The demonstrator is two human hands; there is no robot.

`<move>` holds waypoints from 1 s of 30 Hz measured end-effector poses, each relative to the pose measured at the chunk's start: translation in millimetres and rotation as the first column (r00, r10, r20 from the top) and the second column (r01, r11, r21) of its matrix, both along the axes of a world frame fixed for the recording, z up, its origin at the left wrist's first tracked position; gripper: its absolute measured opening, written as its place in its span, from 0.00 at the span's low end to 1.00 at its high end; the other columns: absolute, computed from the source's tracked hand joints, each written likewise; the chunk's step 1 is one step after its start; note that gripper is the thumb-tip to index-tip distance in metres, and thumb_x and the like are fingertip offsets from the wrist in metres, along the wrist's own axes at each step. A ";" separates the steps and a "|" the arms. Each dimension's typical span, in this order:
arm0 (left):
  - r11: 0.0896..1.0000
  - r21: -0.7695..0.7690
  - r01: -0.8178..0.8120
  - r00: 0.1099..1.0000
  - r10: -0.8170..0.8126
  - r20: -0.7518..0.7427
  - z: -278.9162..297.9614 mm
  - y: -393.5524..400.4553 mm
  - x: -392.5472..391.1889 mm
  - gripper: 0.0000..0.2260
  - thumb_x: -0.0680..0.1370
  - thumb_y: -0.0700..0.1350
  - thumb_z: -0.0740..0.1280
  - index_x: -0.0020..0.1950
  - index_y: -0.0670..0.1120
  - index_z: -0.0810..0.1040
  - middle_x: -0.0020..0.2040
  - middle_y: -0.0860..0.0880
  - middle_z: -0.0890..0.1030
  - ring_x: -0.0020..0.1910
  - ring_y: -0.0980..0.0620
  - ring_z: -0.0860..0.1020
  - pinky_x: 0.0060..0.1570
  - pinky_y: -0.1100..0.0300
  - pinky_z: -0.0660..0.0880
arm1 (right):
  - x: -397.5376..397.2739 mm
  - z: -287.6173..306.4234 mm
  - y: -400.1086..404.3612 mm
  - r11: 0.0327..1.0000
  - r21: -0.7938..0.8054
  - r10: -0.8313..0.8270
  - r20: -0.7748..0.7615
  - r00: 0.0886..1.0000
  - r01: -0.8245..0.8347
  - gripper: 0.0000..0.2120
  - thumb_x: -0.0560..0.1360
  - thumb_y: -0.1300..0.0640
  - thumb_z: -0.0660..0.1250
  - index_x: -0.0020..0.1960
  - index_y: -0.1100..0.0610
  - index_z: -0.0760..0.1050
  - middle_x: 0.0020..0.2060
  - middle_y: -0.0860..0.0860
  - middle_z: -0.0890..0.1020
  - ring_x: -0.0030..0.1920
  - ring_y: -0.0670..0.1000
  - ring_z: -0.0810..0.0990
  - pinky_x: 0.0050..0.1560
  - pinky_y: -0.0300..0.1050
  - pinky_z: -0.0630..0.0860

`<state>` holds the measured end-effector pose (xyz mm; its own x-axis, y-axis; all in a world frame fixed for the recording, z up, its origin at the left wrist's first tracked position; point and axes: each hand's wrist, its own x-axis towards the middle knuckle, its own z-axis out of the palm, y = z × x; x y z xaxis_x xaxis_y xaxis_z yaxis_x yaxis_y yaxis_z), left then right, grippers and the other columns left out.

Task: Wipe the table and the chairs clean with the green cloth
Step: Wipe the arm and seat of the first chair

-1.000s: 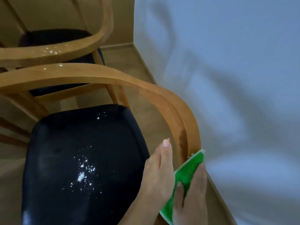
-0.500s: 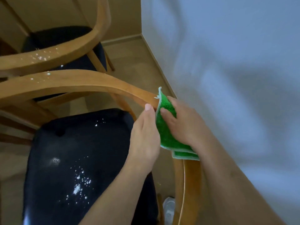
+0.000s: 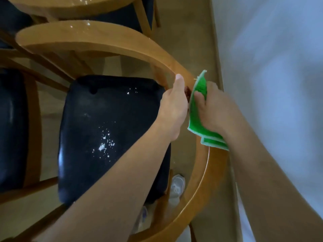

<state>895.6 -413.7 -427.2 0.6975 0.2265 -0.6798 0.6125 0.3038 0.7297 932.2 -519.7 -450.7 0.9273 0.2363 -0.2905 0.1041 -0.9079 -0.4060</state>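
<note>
A wooden chair with a curved back rail (image 3: pixel 97 41) and a black seat (image 3: pixel 108 130) stands below me. White powder specks lie on the seat and on the rail's top. My right hand (image 3: pixel 215 109) grips the folded green cloth (image 3: pixel 197 116) and presses it against the outer side of the rail. My left hand (image 3: pixel 174 105) holds the rail from the inner side, thumb pointing up, right beside the cloth. A dark smear shows on the rail between the two hands.
A second chair's rail (image 3: pixel 73 6) with white specks stands behind the first. Another black seat (image 3: pixel 12 128) is at the left edge. A white wall (image 3: pixel 271 67) runs close along the right. A white shoe (image 3: pixel 177 187) shows on the wooden floor under the chair.
Both hands and the green cloth have slid up along the curved back rail from its lower right part. My view has tilted further down over the chair.
</note>
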 end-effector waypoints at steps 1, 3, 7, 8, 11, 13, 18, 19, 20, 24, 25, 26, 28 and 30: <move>1.000 -0.023 -0.002 1.000 0.002 -0.010 -0.8 2.6 0.3 0.22 0.80 0.62 0.51 0.55 0.50 0.78 0.53 0.51 0.81 0.55 0.52 0.78 0.62 0.49 0.71 | 10.1 -3.1 13.5 0.994 -0.111 0.028 0.030 0.999 -0.024 0.17 0.81 0.44 0.53 0.61 0.56 0.65 0.44 0.50 0.72 0.36 0.51 0.70 0.38 0.46 0.61; 0.999 -0.043 -0.026 0.999 0.025 -0.025 -2.6 11.0 3.1 0.25 0.81 0.61 0.51 0.66 0.47 0.75 0.57 0.51 0.80 0.57 0.53 0.77 0.61 0.52 0.72 | 22.0 -7.0 39.8 0.949 -0.304 0.127 0.129 0.983 -0.083 0.22 0.81 0.44 0.54 0.66 0.60 0.63 0.53 0.56 0.75 0.44 0.58 0.76 0.38 0.49 0.62; 0.998 -0.006 -0.059 0.998 0.059 0.021 -7.9 38.8 12.9 0.23 0.81 0.59 0.51 0.69 0.48 0.72 0.53 0.55 0.78 0.54 0.58 0.75 0.49 0.61 0.70 | 51.5 -16.5 76.2 0.933 -0.305 0.242 0.132 0.961 -0.193 0.24 0.81 0.44 0.54 0.67 0.62 0.61 0.58 0.59 0.74 0.52 0.63 0.78 0.40 0.50 0.64; 0.999 -0.004 -0.054 0.998 0.054 0.038 -9.5 45.0 13.7 0.23 0.81 0.59 0.51 0.69 0.48 0.72 0.52 0.56 0.78 0.54 0.58 0.76 0.50 0.60 0.70 | 58.9 -17.3 83.6 0.937 -0.278 0.250 0.113 0.962 -0.211 0.22 0.81 0.45 0.54 0.66 0.61 0.62 0.57 0.59 0.74 0.52 0.64 0.78 0.41 0.51 0.65; 0.999 0.048 -0.015 0.996 0.011 0.085 -10.7 61.0 16.5 0.23 0.80 0.61 0.50 0.69 0.53 0.72 0.52 0.59 0.79 0.55 0.61 0.76 0.54 0.60 0.71 | 73.9 -19.8 106.2 0.954 -0.179 0.263 0.112 0.958 -0.241 0.19 0.81 0.45 0.53 0.63 0.59 0.62 0.54 0.57 0.75 0.49 0.62 0.79 0.41 0.52 0.69; 0.996 0.080 -0.036 0.995 0.029 0.091 -17.3 71.4 20.7 0.18 0.80 0.62 0.50 0.61 0.62 0.76 0.48 0.62 0.81 0.50 0.65 0.77 0.49 0.63 0.70 | 80.0 -23.6 118.8 0.957 -0.148 0.270 0.148 0.952 -0.248 0.20 0.81 0.43 0.51 0.62 0.58 0.63 0.52 0.56 0.75 0.46 0.60 0.79 0.42 0.54 0.73; 0.979 0.162 -0.124 0.988 0.108 0.107 -23.7 98.4 39.6 0.24 0.81 0.60 0.49 0.31 0.72 0.77 0.35 0.69 0.80 0.37 0.75 0.76 0.42 0.64 0.68 | 98.3 -33.9 142.7 0.982 0.008 0.185 0.162 0.969 -0.189 0.19 0.81 0.41 0.46 0.53 0.55 0.66 0.47 0.54 0.78 0.42 0.58 0.79 0.42 0.53 0.74; 0.974 0.178 -0.141 0.985 0.120 0.124 -24.7 101.9 41.6 0.23 0.80 0.60 0.49 0.32 0.72 0.77 0.36 0.69 0.80 0.38 0.75 0.76 0.43 0.64 0.68 | 99.7 -36.5 149.0 0.985 -0.006 0.170 0.201 0.965 -0.173 0.20 0.81 0.41 0.45 0.52 0.55 0.66 0.46 0.53 0.78 0.41 0.57 0.79 0.40 0.50 0.72; 0.966 0.207 -0.153 0.982 0.125 0.142 -21.9 105.6 43.1 0.21 0.80 0.61 0.49 0.34 0.73 0.77 0.37 0.69 0.79 0.39 0.75 0.75 0.43 0.64 0.68 | 99.8 -38.7 156.0 0.986 -0.040 0.170 0.265 0.949 -0.165 0.20 0.81 0.42 0.44 0.53 0.55 0.67 0.45 0.53 0.78 0.41 0.57 0.79 0.38 0.48 0.70; 0.898 0.390 -0.204 0.974 0.145 0.177 -16.3 135.1 48.9 0.18 0.80 0.60 0.50 0.40 0.61 0.77 0.37 0.66 0.78 0.37 0.72 0.74 0.38 0.64 0.68 | 97.0 -41.7 186.6 0.973 -0.125 0.229 0.423 0.877 -0.194 0.22 0.81 0.44 0.44 0.62 0.58 0.68 0.51 0.55 0.78 0.45 0.57 0.78 0.37 0.49 0.69; 0.868 0.451 -0.209 0.974 0.146 0.170 -16.2 146.6 49.8 0.17 0.81 0.58 0.51 0.40 0.57 0.75 0.36 0.65 0.78 0.36 0.72 0.74 0.36 0.67 0.68 | 96.8 -42.2 192.8 0.969 -0.128 0.246 0.413 0.877 -0.212 0.23 0.81 0.45 0.45 0.65 0.58 0.67 0.54 0.56 0.78 0.49 0.58 0.78 0.40 0.51 0.70; 0.827 0.524 -0.203 0.978 0.140 0.157 -15.3 159.5 50.1 0.14 0.81 0.57 0.53 0.40 0.57 0.72 0.36 0.65 0.77 0.35 0.73 0.73 0.34 0.70 0.67 | 96.6 -42.9 198.0 0.964 -0.134 0.265 0.399 0.878 -0.230 0.24 0.81 0.45 0.45 0.68 0.59 0.65 0.58 0.57 0.77 0.53 0.59 0.77 0.45 0.53 0.72; 0.729 0.666 -0.159 0.987 0.131 0.093 -15.6 190.8 51.1 0.04 0.81 0.54 0.56 0.49 0.61 0.69 0.41 0.61 0.77 0.37 0.74 0.74 0.31 0.73 0.69 | 95.9 -43.3 207.2 0.954 -0.159 0.298 0.375 0.878 -0.255 0.26 0.81 0.45 0.46 0.72 0.60 0.62 0.66 0.59 0.73 0.64 0.60 0.73 0.57 0.58 0.71; 0.607 0.793 -0.058 0.995 0.101 -0.005 -18.1 226.2 53.2 0.14 0.81 0.50 0.59 0.66 0.52 0.68 0.55 0.59 0.75 0.49 0.70 0.75 0.43 0.72 0.74 | 94.7 -40.9 217.2 0.943 -0.178 0.327 0.333 0.885 -0.281 0.28 0.82 0.45 0.44 0.75 0.61 0.59 0.72 0.60 0.67 0.72 0.61 0.64 0.67 0.60 0.64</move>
